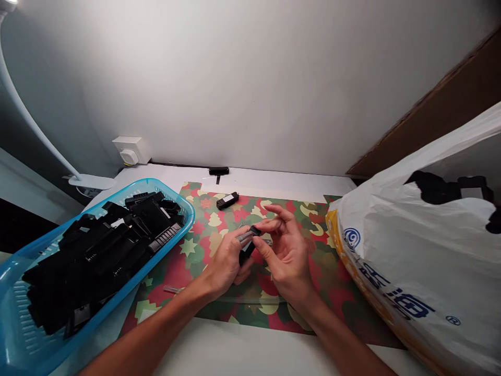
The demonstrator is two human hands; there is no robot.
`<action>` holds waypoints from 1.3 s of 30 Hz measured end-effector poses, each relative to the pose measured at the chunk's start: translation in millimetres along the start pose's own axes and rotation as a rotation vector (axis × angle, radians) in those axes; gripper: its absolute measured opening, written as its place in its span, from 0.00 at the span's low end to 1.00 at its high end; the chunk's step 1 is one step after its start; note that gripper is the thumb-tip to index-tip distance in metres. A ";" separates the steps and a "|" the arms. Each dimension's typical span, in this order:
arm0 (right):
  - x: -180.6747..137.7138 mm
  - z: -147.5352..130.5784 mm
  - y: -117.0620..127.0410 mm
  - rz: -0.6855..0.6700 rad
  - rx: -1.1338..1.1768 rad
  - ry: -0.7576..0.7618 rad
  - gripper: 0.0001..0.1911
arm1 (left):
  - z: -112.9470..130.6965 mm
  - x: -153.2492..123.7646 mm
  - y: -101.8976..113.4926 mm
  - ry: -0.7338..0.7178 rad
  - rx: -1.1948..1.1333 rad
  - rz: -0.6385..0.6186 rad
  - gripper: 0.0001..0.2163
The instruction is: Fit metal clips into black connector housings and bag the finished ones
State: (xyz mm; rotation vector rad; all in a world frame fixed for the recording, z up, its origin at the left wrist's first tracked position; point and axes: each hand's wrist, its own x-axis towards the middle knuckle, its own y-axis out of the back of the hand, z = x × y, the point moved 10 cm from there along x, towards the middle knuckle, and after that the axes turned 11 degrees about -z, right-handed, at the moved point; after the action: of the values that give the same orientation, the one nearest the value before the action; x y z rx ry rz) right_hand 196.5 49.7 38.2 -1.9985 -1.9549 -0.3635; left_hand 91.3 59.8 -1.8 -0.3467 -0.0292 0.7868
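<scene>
My left hand [229, 256] is closed around a small black plastic device [246, 254] in front of me, over the patterned mat. Along the thumb of that hand lies a narrow clear, greyish piece, whose kind I cannot make out. My right hand [287, 250] has its thumb and forefinger pressed on the device's upper end, the other fingers partly raised. Just beyond the hands, a similar black device with a white label [227, 200] rests on the mat. A clear thin tube [172, 289] lies left of my left forearm.
On the left stands a blue plastic basket [151, 183] heaped with black plastic parts [117, 245]. A white plastic bag [391, 230] holding black pieces fills the right side. A black cylindrical piece [219, 171] lies near the wall. A white lamp [92, 181] stands behind the basket.
</scene>
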 end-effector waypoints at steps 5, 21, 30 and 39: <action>-0.4 3.9 -2.1 -0.056 -0.002 -0.020 0.20 | -3.4 -1.4 3.1 -0.004 0.010 0.009 0.35; 0.7 -15.7 12.6 0.062 -0.213 0.112 0.21 | 25.4 -1.4 21.1 -0.148 -0.266 0.165 0.19; 0.4 -13.7 -6.1 0.015 -0.271 0.045 0.30 | 12.8 0.2 24.3 -0.099 -0.289 0.289 0.24; 3.0 -6.7 -1.7 -0.066 -0.131 -0.041 0.19 | 12.5 -4.2 39.7 -0.126 -0.150 0.416 0.23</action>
State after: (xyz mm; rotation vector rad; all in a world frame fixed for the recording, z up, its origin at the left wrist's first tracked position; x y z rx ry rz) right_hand 195.2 49.8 45.7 -2.0392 -2.0751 -0.4814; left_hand 59.1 86.4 -2.1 -0.4526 -0.1386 1.2222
